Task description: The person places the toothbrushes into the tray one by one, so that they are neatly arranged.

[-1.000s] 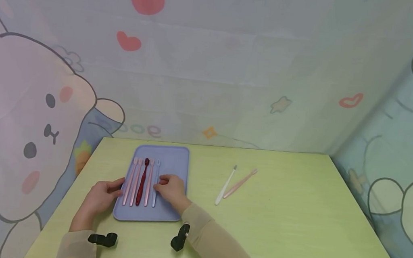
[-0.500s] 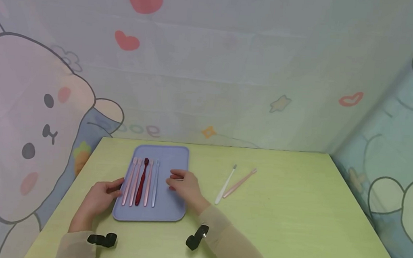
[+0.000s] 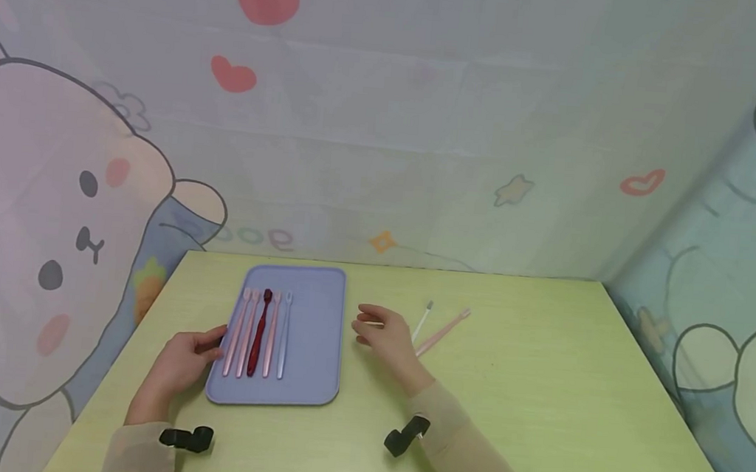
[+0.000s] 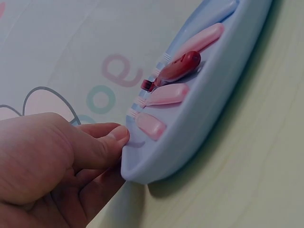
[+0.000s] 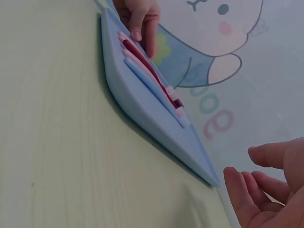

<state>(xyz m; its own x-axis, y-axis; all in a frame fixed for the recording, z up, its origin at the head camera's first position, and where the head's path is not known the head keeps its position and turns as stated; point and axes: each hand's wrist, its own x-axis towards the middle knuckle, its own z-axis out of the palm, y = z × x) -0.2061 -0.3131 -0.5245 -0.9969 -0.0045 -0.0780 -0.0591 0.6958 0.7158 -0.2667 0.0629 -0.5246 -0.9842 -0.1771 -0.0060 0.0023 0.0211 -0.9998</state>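
A blue-lavender tray [image 3: 313, 335] lies on the table's left part. Side by side on it are several toothbrushes: pale pink ones, a dark red toothbrush [image 3: 259, 334] among them and a light blue toothbrush [image 3: 285, 336] rightmost. My left hand [image 3: 184, 361] pinches the tray's left rim, thumb on top, as the left wrist view shows. Off the tray's right side, over the table, my right hand [image 3: 388, 339] holds nothing; its fingers are loosely bent and apart from the thumb. Beyond it lie a white toothbrush [image 3: 422, 321], its handle hidden by this hand, and a pink toothbrush [image 3: 445, 330].
The table [image 3: 538, 397] is light yellow-green. A printed cloth backdrop [image 3: 387, 118] with hearts and cartoon animals rises behind and at both sides of it. Each sleeve carries a black wrist camera, one of them the right wrist camera [image 3: 406, 436].
My right hand has left the light blue toothbrush on the tray and moved right, past the tray's edge, to near the two loose toothbrushes. My left hand has stayed at the rim.
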